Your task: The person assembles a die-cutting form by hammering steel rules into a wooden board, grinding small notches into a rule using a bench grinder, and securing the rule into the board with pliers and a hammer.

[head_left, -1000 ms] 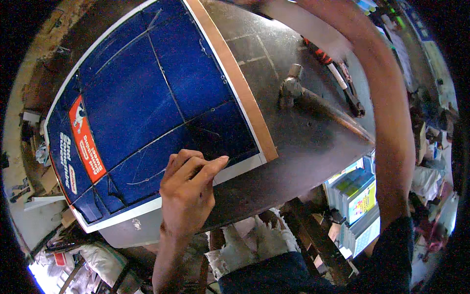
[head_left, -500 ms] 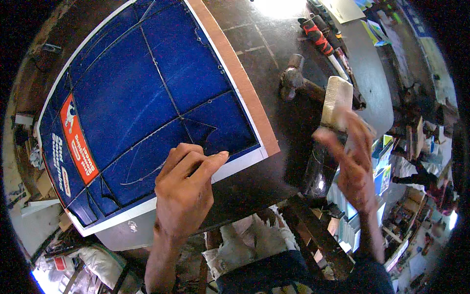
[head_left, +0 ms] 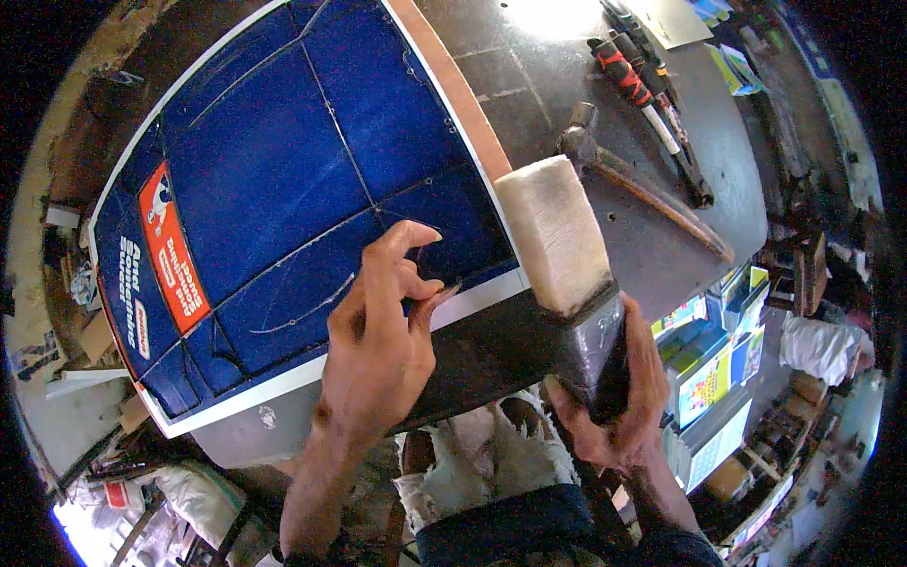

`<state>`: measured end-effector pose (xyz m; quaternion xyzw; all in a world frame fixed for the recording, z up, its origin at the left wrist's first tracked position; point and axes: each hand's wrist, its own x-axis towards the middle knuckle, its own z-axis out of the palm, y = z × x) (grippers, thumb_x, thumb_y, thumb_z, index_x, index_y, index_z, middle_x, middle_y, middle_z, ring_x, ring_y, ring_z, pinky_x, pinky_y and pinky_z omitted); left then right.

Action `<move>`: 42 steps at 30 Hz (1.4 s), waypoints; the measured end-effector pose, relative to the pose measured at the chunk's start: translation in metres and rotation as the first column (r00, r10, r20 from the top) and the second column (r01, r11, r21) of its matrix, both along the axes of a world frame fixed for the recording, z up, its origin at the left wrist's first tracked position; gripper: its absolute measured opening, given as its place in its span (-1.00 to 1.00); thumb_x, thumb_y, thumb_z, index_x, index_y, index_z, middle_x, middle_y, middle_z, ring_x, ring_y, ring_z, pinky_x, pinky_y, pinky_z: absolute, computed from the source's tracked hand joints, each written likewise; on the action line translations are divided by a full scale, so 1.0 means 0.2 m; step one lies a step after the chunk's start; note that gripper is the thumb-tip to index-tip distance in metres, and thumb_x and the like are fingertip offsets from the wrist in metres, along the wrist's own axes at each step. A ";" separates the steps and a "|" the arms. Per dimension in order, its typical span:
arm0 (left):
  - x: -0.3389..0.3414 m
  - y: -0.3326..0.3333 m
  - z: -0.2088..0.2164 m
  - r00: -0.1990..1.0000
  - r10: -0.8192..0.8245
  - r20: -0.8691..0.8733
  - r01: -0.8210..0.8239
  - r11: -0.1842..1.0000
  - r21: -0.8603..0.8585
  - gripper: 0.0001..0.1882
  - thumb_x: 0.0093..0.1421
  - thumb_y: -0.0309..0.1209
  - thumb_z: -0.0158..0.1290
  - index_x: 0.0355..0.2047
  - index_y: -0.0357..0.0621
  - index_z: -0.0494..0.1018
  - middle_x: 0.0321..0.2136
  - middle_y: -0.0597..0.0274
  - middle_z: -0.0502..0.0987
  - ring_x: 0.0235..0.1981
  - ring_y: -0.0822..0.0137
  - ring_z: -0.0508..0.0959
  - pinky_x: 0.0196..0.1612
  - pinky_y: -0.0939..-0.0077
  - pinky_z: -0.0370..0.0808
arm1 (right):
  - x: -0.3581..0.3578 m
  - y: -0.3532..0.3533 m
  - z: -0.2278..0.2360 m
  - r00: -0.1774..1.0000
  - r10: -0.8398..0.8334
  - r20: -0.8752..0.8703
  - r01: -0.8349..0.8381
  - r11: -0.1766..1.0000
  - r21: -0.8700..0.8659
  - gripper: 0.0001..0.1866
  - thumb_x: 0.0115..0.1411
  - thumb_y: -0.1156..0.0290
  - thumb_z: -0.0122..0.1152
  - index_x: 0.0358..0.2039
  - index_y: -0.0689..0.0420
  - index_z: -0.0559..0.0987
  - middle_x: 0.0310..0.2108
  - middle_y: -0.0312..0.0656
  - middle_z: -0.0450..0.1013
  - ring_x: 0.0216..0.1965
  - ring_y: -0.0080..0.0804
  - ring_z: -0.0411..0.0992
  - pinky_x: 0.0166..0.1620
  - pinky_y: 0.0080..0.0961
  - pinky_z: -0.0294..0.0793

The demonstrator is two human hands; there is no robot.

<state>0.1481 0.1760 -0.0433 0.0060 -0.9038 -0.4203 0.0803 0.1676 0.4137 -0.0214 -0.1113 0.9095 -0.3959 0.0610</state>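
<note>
Blue and shiny, the big sheet [head_left: 283,198] lies flat on the dark worktop [head_left: 567,66]. It has a white edge, thin scratched lines and a red patch near its left corner. A brown strip [head_left: 453,90] runs along its right side. The left hand [head_left: 378,340] rests on the sheet's near edge, with bent fingers pressing down and nothing held in it. The right hand [head_left: 605,397] is closed around the dark handle of a wide brush [head_left: 557,246]. The brush's pale bristles point up, over the sheet's right corner.

Farther back on the worktop lies a hammer [head_left: 633,175] with a wooden handle. Near it are tools with red and black grips [head_left: 628,80]. The worktop is dark and worn, with a bright spot of light on it. Bright boxes [head_left: 713,369] and clutter fill the room below on the right. Bags and scraps lie on the floor [head_left: 66,435] at the left.
</note>
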 end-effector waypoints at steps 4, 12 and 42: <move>0.00 0.00 -0.03 0.999 -0.033 -0.004 0.033 0.999 -0.013 -0.41 0.06 -0.60 0.24 0.07 -0.19 0.24 -0.27 0.17 0.54 -0.32 0.32 0.62 -0.15 0.41 0.55 | -0.01 -0.05 -0.03 0.971 0.079 -0.226 -0.059 0.994 0.093 -0.07 -0.05 0.27 0.41 0.24 0.48 0.17 0.05 0.32 0.35 0.01 0.19 0.44 0.05 -0.15 0.46; 0.00 -0.01 -0.03 0.998 -0.053 -0.035 0.051 0.998 -0.040 -0.39 0.07 -0.65 0.21 0.10 -0.21 0.21 -0.31 0.14 0.52 -0.31 0.34 0.62 -0.18 0.43 0.56 | 0.04 -0.07 -0.01 0.984 0.069 -0.162 -0.049 0.991 0.126 -0.13 -0.06 0.40 0.38 0.22 0.48 0.20 0.02 0.35 0.36 0.02 0.22 0.42 0.08 -0.15 0.42; 0.36 -0.27 -0.03 0.963 0.269 -0.022 -0.260 0.900 -0.350 -0.45 -0.20 -0.33 0.40 -0.12 0.09 0.51 -0.30 0.41 0.60 -0.21 0.34 0.52 0.00 0.33 0.16 | 0.16 -0.14 -0.13 0.976 -0.024 -0.215 -0.067 0.912 -0.405 -0.28 0.05 0.41 0.35 0.18 0.40 0.28 0.00 0.16 0.43 -0.07 0.01 0.50 0.05 -0.13 0.47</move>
